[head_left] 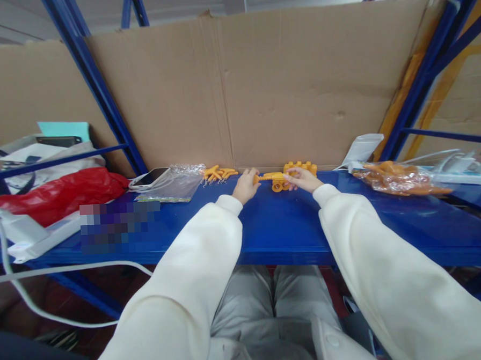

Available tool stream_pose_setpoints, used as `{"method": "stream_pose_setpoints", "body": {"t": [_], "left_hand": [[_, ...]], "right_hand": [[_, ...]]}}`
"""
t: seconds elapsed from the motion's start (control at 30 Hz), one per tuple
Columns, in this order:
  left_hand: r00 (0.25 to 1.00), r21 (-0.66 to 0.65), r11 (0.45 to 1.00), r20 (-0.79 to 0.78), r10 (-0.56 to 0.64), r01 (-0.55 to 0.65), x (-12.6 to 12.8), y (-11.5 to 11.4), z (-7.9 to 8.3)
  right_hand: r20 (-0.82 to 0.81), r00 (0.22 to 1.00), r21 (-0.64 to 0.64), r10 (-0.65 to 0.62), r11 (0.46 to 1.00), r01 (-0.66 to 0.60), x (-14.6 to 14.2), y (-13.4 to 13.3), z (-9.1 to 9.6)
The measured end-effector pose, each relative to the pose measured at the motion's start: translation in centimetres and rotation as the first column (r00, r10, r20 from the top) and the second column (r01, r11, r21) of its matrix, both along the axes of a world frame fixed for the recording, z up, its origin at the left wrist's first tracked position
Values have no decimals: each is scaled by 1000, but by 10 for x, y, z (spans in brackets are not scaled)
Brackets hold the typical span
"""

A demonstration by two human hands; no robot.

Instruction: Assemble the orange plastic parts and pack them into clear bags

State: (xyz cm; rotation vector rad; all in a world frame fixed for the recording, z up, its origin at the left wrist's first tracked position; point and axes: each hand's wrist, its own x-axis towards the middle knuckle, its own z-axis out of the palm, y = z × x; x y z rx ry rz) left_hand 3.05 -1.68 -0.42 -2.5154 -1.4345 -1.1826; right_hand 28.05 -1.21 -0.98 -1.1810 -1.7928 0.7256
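Observation:
Between my two hands, close to the cardboard at the back of the blue shelf, is a yellow plastic piece (273, 176) with a ridged, rod-like part. My left hand (245, 186) is closed on its rounded left end. The fingers of my right hand (306, 180) pinch its right part. Just below it and beside my right fingers are round yellow parts (278, 186). Behind my right hand stands a stack of knobbed yellow pieces (302, 166). Left of my left hand lie several branching yellow pieces (216, 173) with small metal chains.
A clear plastic bag (176, 186) and a phone (154, 176) with a white cable lie to the left. Further left are a red bag (64, 194) and a white power strip (46, 238). A bag of orange pieces (401, 177) lies right. Cardboard (300, 80) closes the back.

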Motion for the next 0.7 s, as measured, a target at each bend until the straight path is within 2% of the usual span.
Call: {"method": "stream_pose_setpoints", "body": {"t": [0.1, 0.43, 0.53, 0.7], "left_hand": [[1000, -12, 1000, -3, 6, -6, 1, -3, 2], [999, 10, 999, 23, -31, 31, 4, -5, 2], [999, 6, 1000, 30, -30, 30, 4, -4, 1], [999, -1, 1000, 48, -9, 9, 2, -1, 0]], "right_hand": [[7, 1000, -36, 17, 999, -17, 2, -3, 1], [1, 997, -148, -71, 986, 70, -7, -19, 12], [-11, 998, -142, -67, 988, 64, -7, -18, 11], [-64, 998, -88, 13, 996, -18, -6, -11, 7]]}}
